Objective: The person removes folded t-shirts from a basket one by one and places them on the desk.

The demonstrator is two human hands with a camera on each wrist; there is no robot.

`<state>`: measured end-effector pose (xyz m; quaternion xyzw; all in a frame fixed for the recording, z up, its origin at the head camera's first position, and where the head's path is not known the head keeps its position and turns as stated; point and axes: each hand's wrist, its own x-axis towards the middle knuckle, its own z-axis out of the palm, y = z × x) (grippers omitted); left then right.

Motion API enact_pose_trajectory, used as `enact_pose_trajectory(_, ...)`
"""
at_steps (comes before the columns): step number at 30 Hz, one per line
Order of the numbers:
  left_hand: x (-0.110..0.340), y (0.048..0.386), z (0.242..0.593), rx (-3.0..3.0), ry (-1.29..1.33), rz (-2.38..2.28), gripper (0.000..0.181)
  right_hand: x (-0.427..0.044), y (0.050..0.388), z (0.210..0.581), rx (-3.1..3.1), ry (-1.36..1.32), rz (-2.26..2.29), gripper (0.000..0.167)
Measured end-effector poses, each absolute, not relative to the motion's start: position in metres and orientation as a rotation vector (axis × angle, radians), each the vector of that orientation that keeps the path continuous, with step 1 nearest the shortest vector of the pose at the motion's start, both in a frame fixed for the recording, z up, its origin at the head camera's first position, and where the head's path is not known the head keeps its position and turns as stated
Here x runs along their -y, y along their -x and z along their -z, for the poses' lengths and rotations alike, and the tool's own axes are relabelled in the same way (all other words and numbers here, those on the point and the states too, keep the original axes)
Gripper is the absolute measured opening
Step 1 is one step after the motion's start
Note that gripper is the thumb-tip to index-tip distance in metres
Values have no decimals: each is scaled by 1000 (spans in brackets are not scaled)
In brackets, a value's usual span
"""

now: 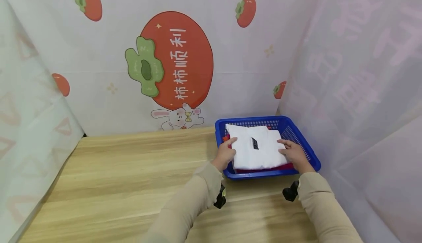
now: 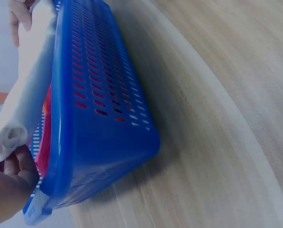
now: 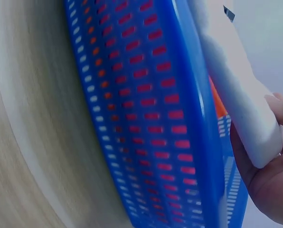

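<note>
A folded white garment (image 1: 260,155) with a small black label lies level at the top of the blue plastic basket (image 1: 250,176). My left hand (image 1: 225,154) pinches its left edge, thumb above and fingers beneath. At the right edge my right hand (image 1: 294,155) grips it the same way. In the right wrist view the right hand (image 3: 274,166) wraps round the end of the white fold. Below the white garment, red fabric (image 1: 283,166) shows inside the basket, and an orange piece (image 3: 217,100) appears beside it in the right wrist view.
The basket stands on a wood-grain table (image 1: 132,177) at its back right corner. Printed cloth (image 1: 108,52) hangs behind, and more cloth (image 1: 359,118) hangs close to the basket's right side.
</note>
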<state>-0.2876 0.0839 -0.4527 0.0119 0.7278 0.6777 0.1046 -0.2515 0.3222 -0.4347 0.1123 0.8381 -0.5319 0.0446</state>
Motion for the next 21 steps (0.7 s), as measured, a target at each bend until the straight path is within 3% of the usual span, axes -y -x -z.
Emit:
enact_pose_trajectory(14,-40,280,439,-2149,-56,-1938,57,-289,245,417,-2603,-252,1658,44)
enact_pose_trajectory(21,-14,284,434,-2152,20,-1903,54,-301,283,472,-2513,-222,1885,43)
